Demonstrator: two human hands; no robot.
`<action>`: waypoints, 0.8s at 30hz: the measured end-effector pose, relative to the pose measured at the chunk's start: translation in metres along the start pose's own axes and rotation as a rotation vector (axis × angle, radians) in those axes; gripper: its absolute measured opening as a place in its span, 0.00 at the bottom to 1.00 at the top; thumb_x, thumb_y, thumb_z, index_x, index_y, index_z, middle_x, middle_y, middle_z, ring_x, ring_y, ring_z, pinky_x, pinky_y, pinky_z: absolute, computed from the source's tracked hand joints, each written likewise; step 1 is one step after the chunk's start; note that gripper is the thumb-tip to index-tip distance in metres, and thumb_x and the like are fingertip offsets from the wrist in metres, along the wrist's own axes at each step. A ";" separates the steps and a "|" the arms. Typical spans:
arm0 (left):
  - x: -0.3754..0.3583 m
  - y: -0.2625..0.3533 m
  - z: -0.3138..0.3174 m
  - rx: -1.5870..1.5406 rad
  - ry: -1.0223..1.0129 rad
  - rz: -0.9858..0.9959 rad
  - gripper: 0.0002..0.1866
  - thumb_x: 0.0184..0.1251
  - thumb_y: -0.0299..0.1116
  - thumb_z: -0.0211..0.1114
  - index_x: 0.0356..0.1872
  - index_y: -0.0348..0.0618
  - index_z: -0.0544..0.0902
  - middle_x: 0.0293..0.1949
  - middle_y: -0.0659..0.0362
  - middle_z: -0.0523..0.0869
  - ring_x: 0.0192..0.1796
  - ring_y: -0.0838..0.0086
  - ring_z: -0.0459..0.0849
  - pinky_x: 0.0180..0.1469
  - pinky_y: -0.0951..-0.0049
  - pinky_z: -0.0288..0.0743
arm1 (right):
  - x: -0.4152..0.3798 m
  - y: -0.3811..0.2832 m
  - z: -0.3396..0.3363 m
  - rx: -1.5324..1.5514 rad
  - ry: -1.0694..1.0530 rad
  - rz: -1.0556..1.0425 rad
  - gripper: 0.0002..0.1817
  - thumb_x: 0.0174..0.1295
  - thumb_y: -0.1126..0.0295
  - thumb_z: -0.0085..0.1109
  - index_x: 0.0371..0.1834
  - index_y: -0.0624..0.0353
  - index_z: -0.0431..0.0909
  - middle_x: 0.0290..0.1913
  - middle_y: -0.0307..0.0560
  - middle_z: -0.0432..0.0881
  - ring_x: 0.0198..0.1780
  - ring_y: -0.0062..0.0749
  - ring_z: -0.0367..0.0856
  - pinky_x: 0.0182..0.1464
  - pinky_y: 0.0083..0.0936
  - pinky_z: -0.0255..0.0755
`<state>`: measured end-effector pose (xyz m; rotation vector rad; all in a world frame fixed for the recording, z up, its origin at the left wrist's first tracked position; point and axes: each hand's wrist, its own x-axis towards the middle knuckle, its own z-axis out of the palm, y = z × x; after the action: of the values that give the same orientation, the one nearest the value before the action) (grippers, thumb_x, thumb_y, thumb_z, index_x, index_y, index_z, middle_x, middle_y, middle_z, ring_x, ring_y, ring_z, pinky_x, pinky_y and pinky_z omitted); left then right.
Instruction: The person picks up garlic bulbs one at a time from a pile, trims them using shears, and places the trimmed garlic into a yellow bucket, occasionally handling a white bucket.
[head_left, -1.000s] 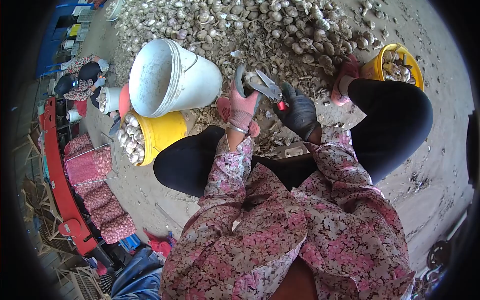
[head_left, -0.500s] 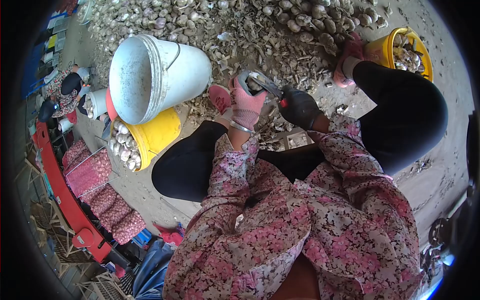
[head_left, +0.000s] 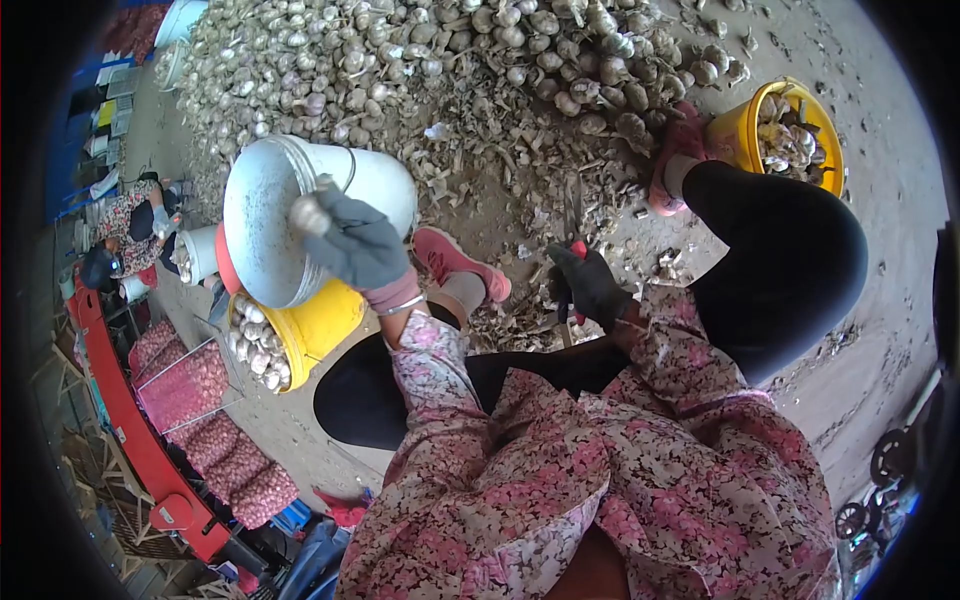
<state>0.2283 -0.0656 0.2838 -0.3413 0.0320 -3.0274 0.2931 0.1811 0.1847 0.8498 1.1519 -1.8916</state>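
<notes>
My left hand [head_left: 352, 240], in a grey-and-pink glove, is closed on a garlic bulb [head_left: 311, 215] in front of the mouth of the tilted white bucket [head_left: 385, 185]. No contact between the bulb and the bucket can be made out. My right hand [head_left: 592, 285], in a black glove, grips red-handled pruning shears [head_left: 578, 248] over the ground between my legs. Their blades point away from me, blurred against the dry debris. Beneath the white bucket lies a yellow bucket [head_left: 330, 335] with garlic bulbs [head_left: 258, 348] in its mouth.
A large garlic heap [head_left: 400, 60] spreads ahead, with loose husks [head_left: 500, 160] nearer my feet. Another yellow bucket [head_left: 735, 135] holding garlic and scraps stands by my right foot. At left are a co-worker [head_left: 130, 225], a red metal beam [head_left: 140, 440] and filled mesh sacks [head_left: 235, 465].
My left hand has moved left from beside the shears to the white bucket, carrying the bulb. My right hand has lowered slightly toward me with the shears. The view has shifted a little.
</notes>
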 end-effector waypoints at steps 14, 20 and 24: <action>0.125 -0.212 -0.226 2.835 -0.490 -0.827 0.30 0.51 0.37 0.65 0.60 0.51 0.72 0.61 0.48 0.69 0.51 0.53 0.78 0.53 0.58 0.74 | 0.045 -0.023 -0.008 0.421 0.288 -0.100 0.11 0.63 0.56 0.58 0.34 0.50 0.77 0.22 0.33 0.73 0.21 0.20 0.70 0.22 0.22 0.65; 0.139 -0.206 -0.256 2.798 -0.353 -0.779 0.30 0.56 0.38 0.64 0.63 0.52 0.69 0.58 0.50 0.73 0.49 0.57 0.81 0.51 0.62 0.75 | 0.064 -0.022 -0.021 0.355 0.253 -0.133 0.16 0.60 0.58 0.60 0.44 0.57 0.72 0.26 0.40 0.75 0.22 0.29 0.74 0.23 0.26 0.69; 0.115 -0.158 -0.222 1.220 0.634 -0.901 0.22 0.64 0.31 0.61 0.59 0.44 0.71 0.43 0.59 0.82 0.39 0.73 0.83 0.34 0.74 0.81 | 0.064 -0.042 -0.037 -0.238 0.334 -0.365 0.23 0.55 0.57 0.65 0.45 0.61 0.70 0.27 0.53 0.75 0.29 0.45 0.78 0.34 0.37 0.72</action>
<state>0.0521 0.0832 0.0978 0.8944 -2.2347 -2.8995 0.2313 0.2122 0.1355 0.8882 1.8009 -1.8844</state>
